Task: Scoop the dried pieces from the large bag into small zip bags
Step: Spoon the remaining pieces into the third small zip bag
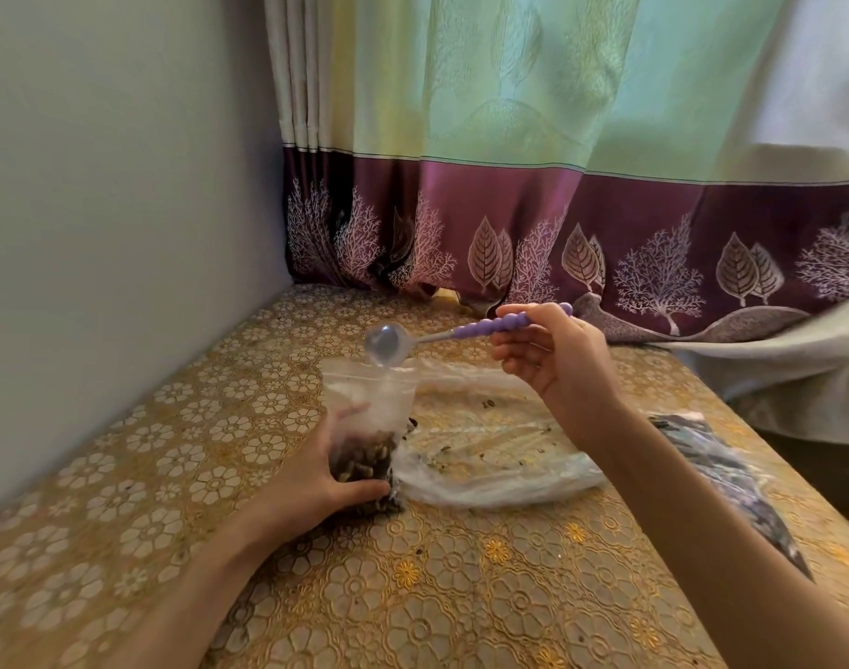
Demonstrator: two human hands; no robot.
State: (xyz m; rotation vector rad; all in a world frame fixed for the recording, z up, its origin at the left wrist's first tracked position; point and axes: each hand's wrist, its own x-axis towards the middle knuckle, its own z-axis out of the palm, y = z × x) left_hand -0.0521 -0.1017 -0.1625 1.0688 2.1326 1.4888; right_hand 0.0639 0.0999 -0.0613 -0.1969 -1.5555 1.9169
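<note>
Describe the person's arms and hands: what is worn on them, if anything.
Both forearms are bare right to the frame edge: no sleeves, gloves, watch or bracelets show. The left hand and the right hand carry no visible markings. A faint line on one right finger could be a thin ring, but it is too small to tell.

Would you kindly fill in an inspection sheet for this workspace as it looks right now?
Surface: table under a gold floral cover, set in a corner.
Job's things: small zip bag upright, open at the top, dark dried pieces in its lower part; spoon with a purple handle, bowl tipped just above the bag's mouth; large bag lying nearly flat beside it, only scraps showing inside.
Clutter: another clear bag with dark contents at the right edge.
Hands: left hand grips the small zip bag; right hand holds the spoon handle.
Cables: nothing seen.
Surroundings: wall on the left; curtain behind, hem touching the table.
</note>
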